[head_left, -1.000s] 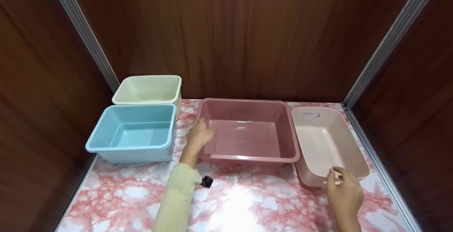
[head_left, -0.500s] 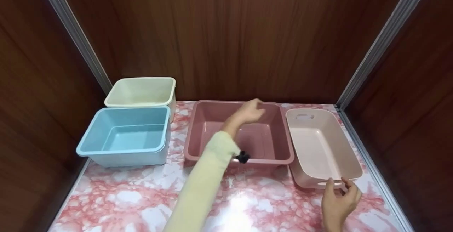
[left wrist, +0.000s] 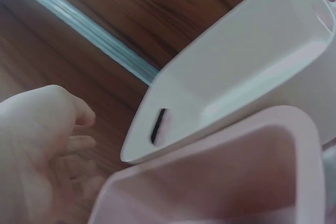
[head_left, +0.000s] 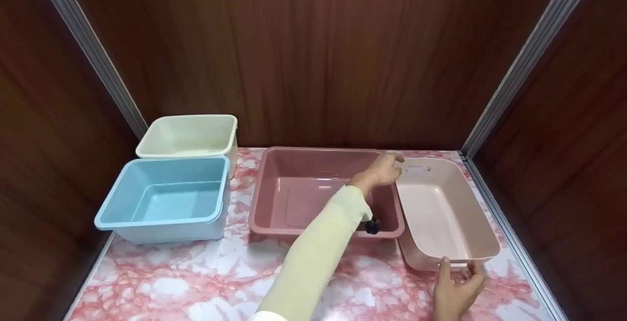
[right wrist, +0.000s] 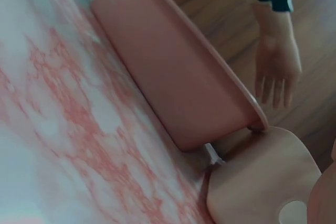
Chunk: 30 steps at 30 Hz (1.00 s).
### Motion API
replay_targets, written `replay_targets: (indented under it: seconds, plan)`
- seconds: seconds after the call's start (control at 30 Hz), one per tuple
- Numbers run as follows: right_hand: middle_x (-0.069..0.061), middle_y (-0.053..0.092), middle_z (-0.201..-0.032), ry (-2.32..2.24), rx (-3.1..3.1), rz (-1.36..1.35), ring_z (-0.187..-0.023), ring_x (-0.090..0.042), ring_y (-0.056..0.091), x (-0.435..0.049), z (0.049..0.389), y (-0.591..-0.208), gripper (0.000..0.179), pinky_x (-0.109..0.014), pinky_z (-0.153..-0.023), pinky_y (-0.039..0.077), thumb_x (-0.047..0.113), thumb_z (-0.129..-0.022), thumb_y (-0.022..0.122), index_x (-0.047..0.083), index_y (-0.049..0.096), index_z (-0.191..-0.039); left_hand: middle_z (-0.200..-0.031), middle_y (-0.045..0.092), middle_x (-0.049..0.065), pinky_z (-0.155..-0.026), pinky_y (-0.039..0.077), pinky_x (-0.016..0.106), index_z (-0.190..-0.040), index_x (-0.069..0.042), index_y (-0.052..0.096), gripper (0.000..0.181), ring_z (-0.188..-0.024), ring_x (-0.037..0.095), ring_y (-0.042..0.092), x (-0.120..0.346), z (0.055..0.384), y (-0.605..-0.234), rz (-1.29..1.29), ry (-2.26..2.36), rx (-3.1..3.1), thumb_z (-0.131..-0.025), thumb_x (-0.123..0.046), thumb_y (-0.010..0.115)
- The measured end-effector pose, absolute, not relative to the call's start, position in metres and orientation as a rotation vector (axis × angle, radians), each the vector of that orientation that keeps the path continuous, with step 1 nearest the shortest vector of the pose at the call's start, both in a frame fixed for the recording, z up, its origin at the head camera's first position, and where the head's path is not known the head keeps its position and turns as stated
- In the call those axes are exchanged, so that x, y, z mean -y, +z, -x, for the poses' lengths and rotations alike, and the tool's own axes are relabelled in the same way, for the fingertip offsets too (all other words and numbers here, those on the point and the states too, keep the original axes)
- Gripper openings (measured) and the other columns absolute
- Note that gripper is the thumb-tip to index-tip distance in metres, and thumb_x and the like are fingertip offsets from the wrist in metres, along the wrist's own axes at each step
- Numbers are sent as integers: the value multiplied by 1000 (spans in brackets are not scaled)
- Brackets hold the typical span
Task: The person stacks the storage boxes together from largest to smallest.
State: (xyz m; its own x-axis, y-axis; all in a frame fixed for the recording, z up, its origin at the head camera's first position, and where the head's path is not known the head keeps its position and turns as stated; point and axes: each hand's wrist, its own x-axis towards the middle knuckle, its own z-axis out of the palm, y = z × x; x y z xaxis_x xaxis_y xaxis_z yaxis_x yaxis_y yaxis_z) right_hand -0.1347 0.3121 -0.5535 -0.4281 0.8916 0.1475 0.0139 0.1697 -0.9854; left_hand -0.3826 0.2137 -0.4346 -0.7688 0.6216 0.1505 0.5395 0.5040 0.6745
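Observation:
My left hand point(head_left: 382, 170) hangs over the far right corner of the dusty rose bin point(head_left: 294, 150), near the pale pink bin's far end. The left wrist view shows its loosely bent fingers holding nothing, apart from the pale pink bin point(left wrist: 247, 51) and its slot handle. My right hand point(head_left: 453, 291) is at the near end of the pale pink bin point(head_left: 426, 213), thumb and fingertips spread beside its slot handle and reaching the outer wall. Whether the fingertips press on it is hard to tell. Only a sliver of that hand appears in the right wrist view.
A light blue bin point(head_left: 161, 225) stands on the left, with a cream bin point(head_left: 191, 156) behind it. All rest on a red-and-white marbled table point(head_left: 196, 282). Dark wooden panels point(head_left: 294, 56) and metal rails point(head_left: 509, 237) enclose the space.
My left hand has swept rightward across the dusty rose bin, from its left rim to its far right corner. My right hand has come down to the pale pink bin's near end.

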Motion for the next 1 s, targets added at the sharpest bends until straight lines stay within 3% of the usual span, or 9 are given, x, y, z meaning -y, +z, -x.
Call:
replay_targets:
  seconds: [0.13,0.3,0.37,0.57,0.7,0.83,1.0]
  plan:
    - [-18,37,-141,1425,1610,876,-123,-33,36,-308,136,-556,68,-34,-102,36,17,-91,64,1,30,-149,-137,55,3,-102,34,20,-134,-8,56,38,-125,9,47,-228,382,-445,-1007,1041,-2670,-98,-17,52]
    - [-23,34,-143,1459,1590,872,-126,-39,34,-304,137,-560,69,-41,-105,34,14,-91,62,2,29,-150,-139,51,-7,-105,33,29,-139,-21,53,42,-127,9,45,-239,381,-455,-957,845,-2753,-97,-25,52]
    - [-24,33,-144,1459,1598,881,-127,-42,33,-305,138,-561,68,-46,-105,33,14,-91,60,3,28,-150,-139,51,-8,-107,33,34,-140,-22,52,45,-128,10,44,-242,382,-459,-960,745,-2784,-95,-28,53]
    - [-26,29,-146,1508,1603,882,-131,-45,29,-308,138,-565,68,-59,-105,26,17,-94,58,6,24,-152,-139,51,-5,-103,36,30,-142,-21,49,57,-128,13,45,-248,389,-469,-1006,415,-2912,-88,-35,59]
    - [-27,33,-145,1549,1560,865,-127,-41,33,-310,138,-569,66,-45,-105,32,16,-95,55,7,25,-152,-143,47,-1,-106,32,33,-146,-21,44,65,-132,16,40,-255,390,-474,-1007,284,-2954,-88,-48,57]
    - [-25,38,-140,1528,1572,853,-109,-22,45,-312,139,-571,63,-19,-87,39,17,-96,54,7,25,-152,-154,33,5,-110,24,39,-153,-18,31,78,-141,21,28,-261,390,-478,-929,324,-2912,-89,-57,55]
    - [-23,39,-138,1516,1612,805,-90,1,47,-312,141,-572,63,-6,-70,42,16,-98,53,5,22,-152,-157,26,5,-113,21,42,-155,-14,23,83,-144,20,22,-260,397,-476,-857,511,-2860,-90,-54,55]
